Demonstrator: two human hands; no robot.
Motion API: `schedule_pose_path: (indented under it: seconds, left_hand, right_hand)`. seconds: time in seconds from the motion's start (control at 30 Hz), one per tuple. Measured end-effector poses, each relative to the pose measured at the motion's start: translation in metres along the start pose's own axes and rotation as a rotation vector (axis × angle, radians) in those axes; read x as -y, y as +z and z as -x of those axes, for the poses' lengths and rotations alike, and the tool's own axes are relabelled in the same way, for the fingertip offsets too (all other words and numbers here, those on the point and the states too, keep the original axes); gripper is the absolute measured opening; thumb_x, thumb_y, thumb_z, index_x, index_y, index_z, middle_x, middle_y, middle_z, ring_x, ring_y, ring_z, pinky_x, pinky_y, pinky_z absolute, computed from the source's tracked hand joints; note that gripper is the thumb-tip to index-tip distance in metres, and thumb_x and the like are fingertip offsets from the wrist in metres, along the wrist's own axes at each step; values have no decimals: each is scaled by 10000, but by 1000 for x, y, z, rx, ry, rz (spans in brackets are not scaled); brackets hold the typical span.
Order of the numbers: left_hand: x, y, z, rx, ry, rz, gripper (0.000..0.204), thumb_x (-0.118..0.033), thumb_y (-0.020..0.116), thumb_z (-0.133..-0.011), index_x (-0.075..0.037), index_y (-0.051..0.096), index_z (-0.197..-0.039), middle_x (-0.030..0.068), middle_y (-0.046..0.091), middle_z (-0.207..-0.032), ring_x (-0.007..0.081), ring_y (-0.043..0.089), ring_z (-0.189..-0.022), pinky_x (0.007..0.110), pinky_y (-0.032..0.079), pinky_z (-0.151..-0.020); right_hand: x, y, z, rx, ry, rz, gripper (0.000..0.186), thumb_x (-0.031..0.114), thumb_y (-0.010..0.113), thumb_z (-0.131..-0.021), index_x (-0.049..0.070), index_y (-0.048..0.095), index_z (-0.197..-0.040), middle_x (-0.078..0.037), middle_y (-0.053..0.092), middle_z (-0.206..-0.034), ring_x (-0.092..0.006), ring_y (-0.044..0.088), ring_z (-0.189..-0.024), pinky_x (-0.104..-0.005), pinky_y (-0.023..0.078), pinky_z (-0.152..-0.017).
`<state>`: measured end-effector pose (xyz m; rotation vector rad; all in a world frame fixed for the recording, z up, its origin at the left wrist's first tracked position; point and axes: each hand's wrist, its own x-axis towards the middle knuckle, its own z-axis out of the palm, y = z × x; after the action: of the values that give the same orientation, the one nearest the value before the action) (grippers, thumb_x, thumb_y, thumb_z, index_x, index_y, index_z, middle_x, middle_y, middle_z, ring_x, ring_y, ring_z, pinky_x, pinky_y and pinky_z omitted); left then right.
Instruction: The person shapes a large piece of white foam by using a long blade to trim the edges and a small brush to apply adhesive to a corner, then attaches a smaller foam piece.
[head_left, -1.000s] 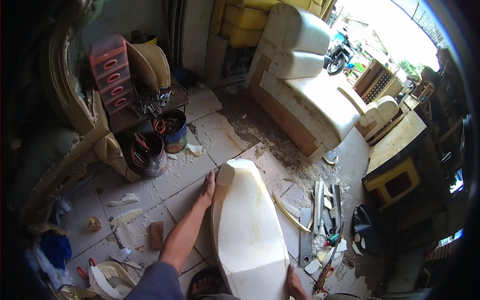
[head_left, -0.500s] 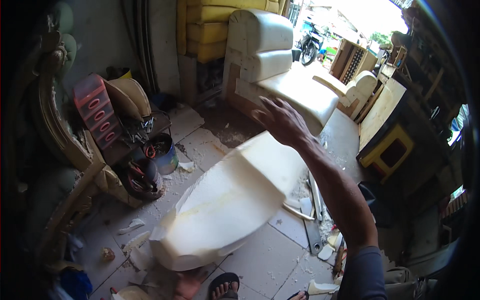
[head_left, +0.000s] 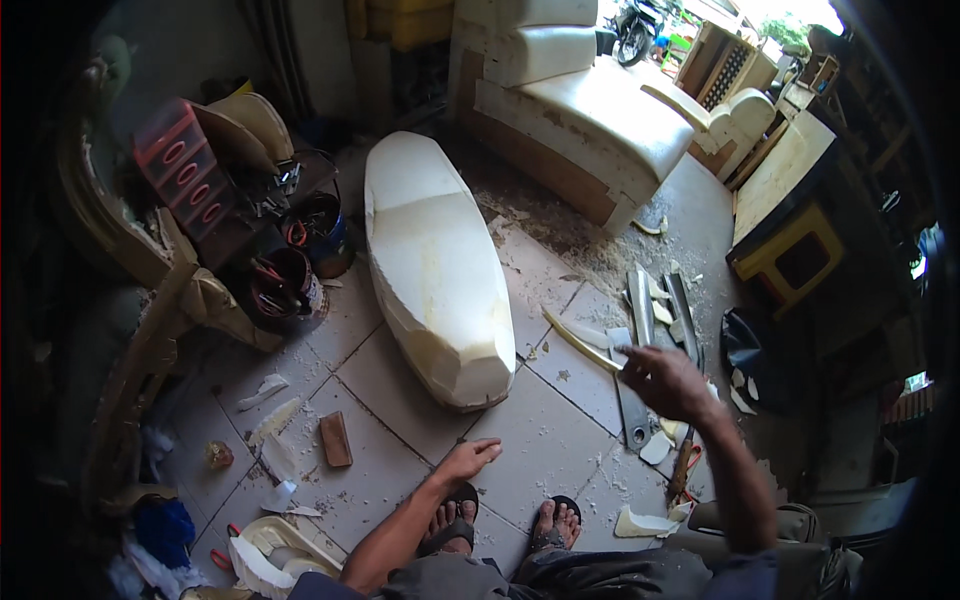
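A cream foam motorcycle seat point(head_left: 430, 250) lies lengthwise on the tiled floor, its blunt, faceted end toward me. My left hand point(head_left: 468, 460) is just short of that end, not touching it, with fingers stretched out and nothing in them. Over to the right, my right hand point(head_left: 668, 385) hovers above several flat metal strips point(head_left: 630, 405), fingers half bent and apart. Its fingertips are close to the end of a thin curved yellowish strip point(head_left: 580, 340); I see no firm grip on it.
Foam scraps point(head_left: 645, 522) and dust litter the tiles. A reddish-brown block point(head_left: 336, 440) lies left of my feet. Tool buckets point(head_left: 318, 235) and a red plastic rack point(head_left: 182, 165) stand at the left. A worn white sofa point(head_left: 600, 110) is at the back, a yellow-framed panel point(head_left: 785, 290) at the right.
The foam seat has turned to point away from me and now stands free of both hands. My right hand has come down from above its far end to the metal strips.
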<state>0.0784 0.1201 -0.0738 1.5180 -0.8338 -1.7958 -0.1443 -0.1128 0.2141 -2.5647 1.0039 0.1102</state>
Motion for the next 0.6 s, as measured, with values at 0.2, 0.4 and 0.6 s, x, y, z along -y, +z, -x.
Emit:
schedule_pose_path:
  seconds: [0.2, 0.4, 0.6]
  left_hand:
    - [71, -29, 124, -676, 21, 408, 270, -155, 579, -1038, 15, 620, -1243, 106, 713, -1091, 146, 675, -924, 282, 540, -831]
    - [87, -23, 256, -1222, -182, 221, 247, -117, 593, -1006, -9, 604, -1229, 82, 706, -1039, 135, 664, -889, 281, 526, -802]
    - [163, -2, 311, -1660, -96, 219, 329, -64, 648, -950, -20, 548, -1259, 62, 646, -1013, 136, 596, -875, 279, 499, -801]
  right_hand:
    - [-4, 241, 88, 78, 635, -872, 401, 326, 758, -902, 75, 732, -1214, -156, 773, -936, -269, 751, -838, -352, 566, -806]
    - [12, 264, 90, 272, 430, -896, 260, 141, 704, -952, 32, 736, -1185, -80, 705, -754, -111, 637, -631, -291, 518, -582]
    - [-19, 246, 40, -18, 349, -845, 275, 122, 653, -998, 27, 689, -1254, 5, 580, -688, -62, 526, -594, -232, 413, -521]
